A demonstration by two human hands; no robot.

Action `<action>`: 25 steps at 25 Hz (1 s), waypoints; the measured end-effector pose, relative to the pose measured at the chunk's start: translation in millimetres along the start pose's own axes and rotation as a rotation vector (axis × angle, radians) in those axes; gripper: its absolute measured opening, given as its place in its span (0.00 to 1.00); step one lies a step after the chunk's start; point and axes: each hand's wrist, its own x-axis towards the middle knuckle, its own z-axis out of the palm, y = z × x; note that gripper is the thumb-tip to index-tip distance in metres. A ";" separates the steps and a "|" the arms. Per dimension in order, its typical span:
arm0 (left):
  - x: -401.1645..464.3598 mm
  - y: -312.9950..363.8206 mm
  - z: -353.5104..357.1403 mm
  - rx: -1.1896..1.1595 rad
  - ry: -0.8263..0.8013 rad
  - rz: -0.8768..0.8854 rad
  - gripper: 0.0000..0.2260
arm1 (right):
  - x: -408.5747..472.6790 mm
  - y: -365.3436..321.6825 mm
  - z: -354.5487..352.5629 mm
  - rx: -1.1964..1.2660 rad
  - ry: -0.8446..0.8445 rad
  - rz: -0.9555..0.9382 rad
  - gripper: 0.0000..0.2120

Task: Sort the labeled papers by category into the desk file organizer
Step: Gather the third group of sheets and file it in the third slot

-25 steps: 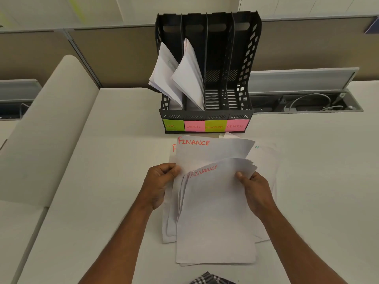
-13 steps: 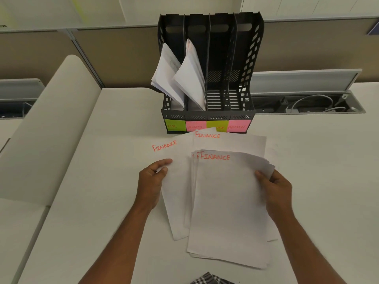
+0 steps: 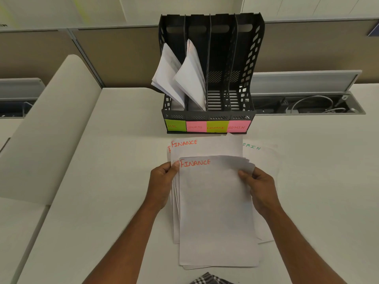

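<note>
Both hands are on the sheaf: the left hand pinches the left edge of the FINANCE stack, thumb on top just beside the red heading, fingers curled under. The right hand grips the upper right corner, where the sheet edges fan apart. The stack's near edge lies close to the front edge of the white surface. Bare surface stretches wide to the left of the left fingers and to the right of the right ones. Just beyond the fingers lies another FINANCE sheet, with an ADMIN sheet peeking out on the right. Farther still stands the black file organizer, its HR and SPORTS slots holding leaning papers, its FINANCE and ADMIN slots open.
</note>
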 end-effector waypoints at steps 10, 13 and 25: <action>0.8 2.0 3.8 0.098 0.115 0.013 0.11 | -3.3 -5.0 -2.3 -0.037 0.038 0.039 0.09; 2.6 2.6 -0.8 0.084 0.172 0.013 0.09 | -2.4 -9.0 -5.2 0.027 0.152 0.016 0.09; -9.6 5.1 1.5 0.251 0.005 0.173 0.15 | 4.6 -22.4 -4.9 0.200 0.246 0.027 0.04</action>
